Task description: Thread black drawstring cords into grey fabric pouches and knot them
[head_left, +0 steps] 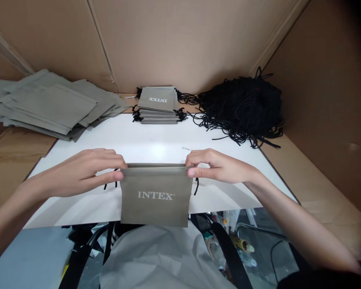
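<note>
A grey-green drawstring bag [155, 208] with white INTEX lettering hangs at the near edge of the white table, its lower part over the edge. My left hand [92, 170] pinches its upper left corner between thumb and fingers. At the upper right corner, my right hand [218, 165] pinches it the same way. Short black cord ends stick out beside both corners. Beyond my hands, a stack of similar INTEX bags [158, 105] with knotted black cords lies at the table's back.
Flat grey-green bag pieces [51, 106] are heaped at the back left. A tangled pile of black cords [243, 108] sits at the back right. Cardboard walls [174, 44] enclose the white table [156, 140]. A small wire tool [187, 148] lies behind my right hand.
</note>
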The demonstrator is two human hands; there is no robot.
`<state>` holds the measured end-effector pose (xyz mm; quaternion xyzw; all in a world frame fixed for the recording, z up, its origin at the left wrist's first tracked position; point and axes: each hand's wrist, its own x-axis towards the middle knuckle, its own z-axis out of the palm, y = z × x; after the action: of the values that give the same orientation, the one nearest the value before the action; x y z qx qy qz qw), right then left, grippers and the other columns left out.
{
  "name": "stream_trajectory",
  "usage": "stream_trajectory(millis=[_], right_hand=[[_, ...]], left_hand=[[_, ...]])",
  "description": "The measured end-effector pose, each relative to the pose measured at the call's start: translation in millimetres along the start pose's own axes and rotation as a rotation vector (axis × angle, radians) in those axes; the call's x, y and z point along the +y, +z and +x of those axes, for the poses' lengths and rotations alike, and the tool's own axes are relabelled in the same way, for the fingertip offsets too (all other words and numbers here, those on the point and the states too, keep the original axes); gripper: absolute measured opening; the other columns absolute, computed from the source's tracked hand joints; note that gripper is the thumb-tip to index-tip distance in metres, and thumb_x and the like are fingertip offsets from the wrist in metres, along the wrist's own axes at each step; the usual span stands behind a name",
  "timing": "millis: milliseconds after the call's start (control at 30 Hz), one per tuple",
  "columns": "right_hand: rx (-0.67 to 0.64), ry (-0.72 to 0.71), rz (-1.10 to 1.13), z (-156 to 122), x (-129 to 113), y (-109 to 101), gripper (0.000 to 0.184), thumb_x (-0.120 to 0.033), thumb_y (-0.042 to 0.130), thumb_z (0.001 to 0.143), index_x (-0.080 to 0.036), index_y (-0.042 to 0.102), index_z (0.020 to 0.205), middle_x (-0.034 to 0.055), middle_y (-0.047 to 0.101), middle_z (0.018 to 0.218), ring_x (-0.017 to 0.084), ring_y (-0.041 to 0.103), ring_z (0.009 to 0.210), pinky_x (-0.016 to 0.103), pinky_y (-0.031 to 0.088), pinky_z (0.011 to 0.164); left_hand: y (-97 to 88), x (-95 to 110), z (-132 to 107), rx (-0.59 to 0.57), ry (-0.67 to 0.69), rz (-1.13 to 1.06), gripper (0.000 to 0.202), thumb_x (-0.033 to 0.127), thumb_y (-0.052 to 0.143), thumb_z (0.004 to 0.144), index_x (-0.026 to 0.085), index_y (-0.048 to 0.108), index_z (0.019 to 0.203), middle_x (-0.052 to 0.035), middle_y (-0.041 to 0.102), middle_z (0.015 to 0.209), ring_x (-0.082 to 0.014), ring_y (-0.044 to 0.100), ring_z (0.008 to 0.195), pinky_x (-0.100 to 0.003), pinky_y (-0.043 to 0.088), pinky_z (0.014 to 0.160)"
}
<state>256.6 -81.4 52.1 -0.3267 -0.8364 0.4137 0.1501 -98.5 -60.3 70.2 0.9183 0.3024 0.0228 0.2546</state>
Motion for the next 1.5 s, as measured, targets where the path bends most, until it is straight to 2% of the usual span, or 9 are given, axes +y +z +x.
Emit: stream_trajectory(millis=[167,300,400,500,833,967,1133,1300,1500], right_hand=[[0.059,0.124,0.337,11.6,18.9,14.9,0.039,-0.049,0.062,0.091,-0.016,0.061,0.071,-0.0037,0.046,0.063,0.01,0.038,0.06,0.025,0.031,0.056],[0.15,0.138,0.462,15.0,24.8,32.4,0.033,-0.046,0.064,0.091,-0.015,0.067,0.079,0.0001,0.06,0.068,0.012,0.051,0.064,0.027,0.039,0.062],[0.303,0.186,0.53,17.9,26.3,43.2,0.032,-0.042,0.063,0.092,-0.014,0.068,0.107,0.0,0.064,0.065,0.014,0.056,0.062,0.028,0.041,0.061],[0.362,0.251,0.476,22.5,28.1,47.6,0.051,-0.041,0.063,0.092,-0.016,0.053,0.136,-0.0016,0.066,0.065,0.014,0.054,0.059,0.027,0.039,0.058],[0.357,0.19,0.146,38.0,25.5,50.1,0.031,-0.041,0.054,0.096,-0.018,0.067,0.08,0.0021,0.067,0.081,0.016,0.058,0.079,0.03,0.043,0.075],[0.388,0.168,0.12,37.8,23.7,48.3,0.032,-0.038,0.054,0.096,-0.018,0.062,0.073,0.0011,0.063,0.075,0.016,0.055,0.075,0.028,0.04,0.071],[0.429,0.14,-0.047,38.2,14.2,48.2,0.029,-0.032,0.054,0.096,-0.018,0.06,0.072,0.0018,0.061,0.074,0.017,0.053,0.076,0.029,0.037,0.07],[0.5,0.083,0.155,41.6,-4.4,51.3,0.026,-0.036,0.058,0.096,-0.018,0.064,0.077,0.0005,0.061,0.075,0.015,0.053,0.074,0.028,0.037,0.068],[0.477,0.139,0.493,26.7,-9.1,45.4,0.035,-0.044,0.06,0.094,-0.017,0.065,0.072,-0.0005,0.061,0.069,0.014,0.054,0.069,0.027,0.041,0.068]], left_hand=[[9.3,-8.7,11.4,0.107,-0.174,-0.349,0.031,0.046,0.059,0.092,0.023,0.07,0.073,-0.0014,0.064,0.071,-0.0154,0.054,0.061,-0.025,0.044,0.057],[19.6,-17.2,13.9,0.391,-0.357,-0.499,0.039,0.048,0.072,0.081,0.032,0.073,0.116,0.0042,0.057,0.053,-0.0136,0.048,0.05,-0.023,0.037,0.047],[22.6,-19.8,15.0,0.485,-0.423,-0.515,0.053,0.049,0.075,0.078,0.03,0.068,0.127,0.0043,0.058,0.052,-0.0139,0.051,0.053,-0.022,0.038,0.047],[23.6,-20.2,16.4,0.488,-0.458,-0.499,0.038,0.052,0.076,0.075,0.024,0.078,0.1,-0.001,0.067,0.065,-0.0125,0.05,0.052,-0.021,0.035,0.043],[49.9,-16.3,22.5,0.706,-0.513,-0.613,0.032,0.049,0.079,0.073,0.02,0.076,0.086,-0.0058,0.077,0.084,-0.0225,0.068,0.077,-0.028,0.054,0.062],[54.2,-21.9,16.0,0.712,-0.45,-0.33,0.026,0.048,0.069,0.085,0.023,0.073,0.09,-0.0042,0.076,0.089,-0.0238,0.069,0.083,-0.034,0.055,0.072],[37.9,5.8,28.5,0.724,-0.183,0.278,0.041,0.042,0.062,0.093,0.025,0.06,0.129,-0.0103,0.058,0.14,-0.0339,0.049,0.132,-0.051,0.038,0.109],[38.7,36.8,66.5,0.556,0.052,0.068,0.029,0.041,0.053,0.1,0.022,0.065,0.118,-0.0053,0.073,0.112,-0.0225,0.065,0.104,-0.037,0.045,0.094],[33.5,30.0,79.4,0.511,0.087,-0.213,0.018,0.034,0.059,0.097,0.021,0.07,0.091,-0.0008,0.07,0.084,-0.0157,0.061,0.078,-0.026,0.044,0.072]])
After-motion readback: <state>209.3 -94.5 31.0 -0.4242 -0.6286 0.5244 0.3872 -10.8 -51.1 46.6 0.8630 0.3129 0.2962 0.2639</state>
